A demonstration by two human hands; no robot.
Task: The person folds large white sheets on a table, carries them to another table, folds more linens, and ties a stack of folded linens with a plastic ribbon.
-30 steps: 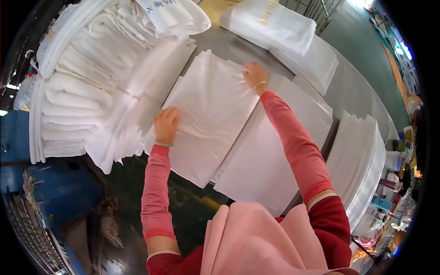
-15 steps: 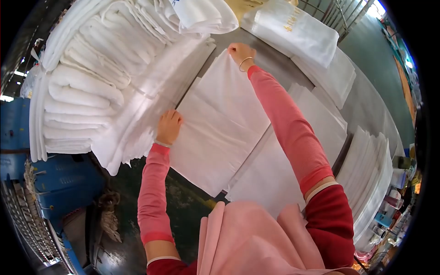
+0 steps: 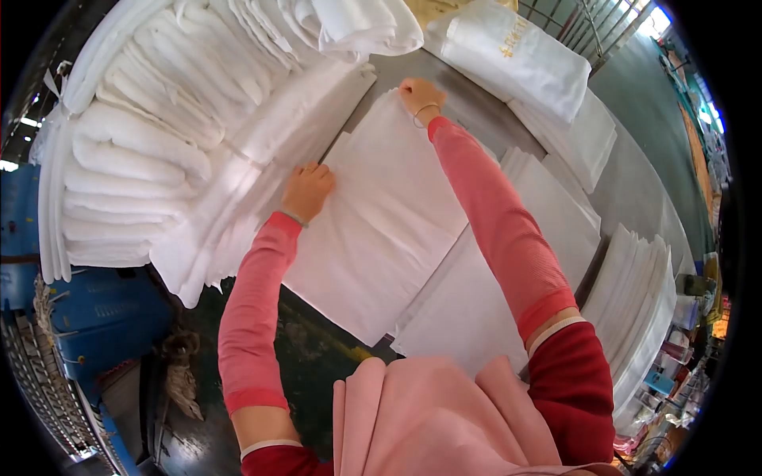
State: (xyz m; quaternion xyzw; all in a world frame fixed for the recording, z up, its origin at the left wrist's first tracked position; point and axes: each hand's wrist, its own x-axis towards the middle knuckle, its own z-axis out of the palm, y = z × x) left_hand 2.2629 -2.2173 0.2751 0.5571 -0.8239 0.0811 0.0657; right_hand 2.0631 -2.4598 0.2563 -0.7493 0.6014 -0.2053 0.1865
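A flat white cloth [image 3: 381,214] lies in front of me on the metal table [image 3: 635,170]. At its far corner my right hand [image 3: 421,95] is closed, its fingers pinching the fabric. My left hand [image 3: 307,193] rests on the cloth's left edge with fingers bent; what lies beneath the fingertips is hidden. Soft creases run across the cloth between the hands. Just right of it, partly under my right forearm, is a second flat stack of white cloth [image 3: 468,293].
Thick folded white towels [image 3: 135,159] are heaped at the left. A folded white cloth with yellow lettering [image 3: 516,55] sits at the back right, and a white stack [image 3: 627,309] at the right edge. Blue machinery [image 3: 111,317] stands at lower left.
My right hand has moved left and away to the cloth's far corner and closed on it. My left hand has slid farther up along the left edge. The view has shifted slightly.
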